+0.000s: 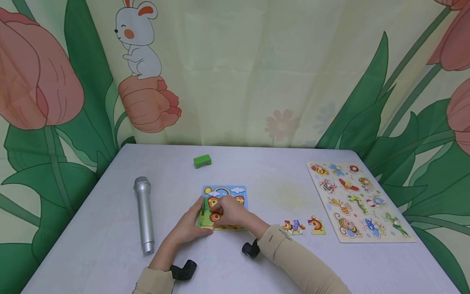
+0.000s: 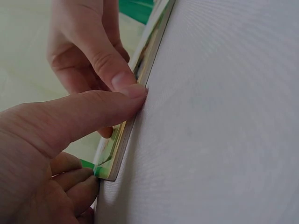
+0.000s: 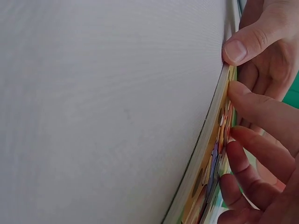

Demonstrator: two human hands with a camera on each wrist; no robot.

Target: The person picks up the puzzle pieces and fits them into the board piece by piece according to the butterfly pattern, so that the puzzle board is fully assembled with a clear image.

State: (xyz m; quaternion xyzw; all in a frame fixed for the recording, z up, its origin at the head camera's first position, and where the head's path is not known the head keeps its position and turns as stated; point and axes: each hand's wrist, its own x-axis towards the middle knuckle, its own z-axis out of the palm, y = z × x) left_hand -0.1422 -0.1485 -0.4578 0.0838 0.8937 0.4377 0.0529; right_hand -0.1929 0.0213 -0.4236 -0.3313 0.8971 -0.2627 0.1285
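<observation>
A small picture puzzle board (image 1: 225, 190) lies in the middle of the table, with a sun, rainbow and clouds printed along its far edge. My left hand (image 1: 189, 224) grips its near left corner, thumb along the near edge and fingers at the left side. Over the board, my right hand (image 1: 233, 210) has its thumb and fingertips bent around a puzzle piece (image 1: 214, 217) on the surface. In the right wrist view the fingertips (image 3: 239, 88) touch the printed face; the piece's outline is partly hidden. Loose puzzle pieces (image 1: 293, 227) and a snail-like piece (image 1: 316, 225) lie to the right.
A silver microphone (image 1: 145, 216) lies at the left. Behind the board is a green block (image 1: 202, 161). On the right rests a large insect peg board (image 1: 380, 237). Black wrist cameras (image 1: 185, 270) sit on both wrists. A printed curtain (image 1: 235, 81) hangs behind the table.
</observation>
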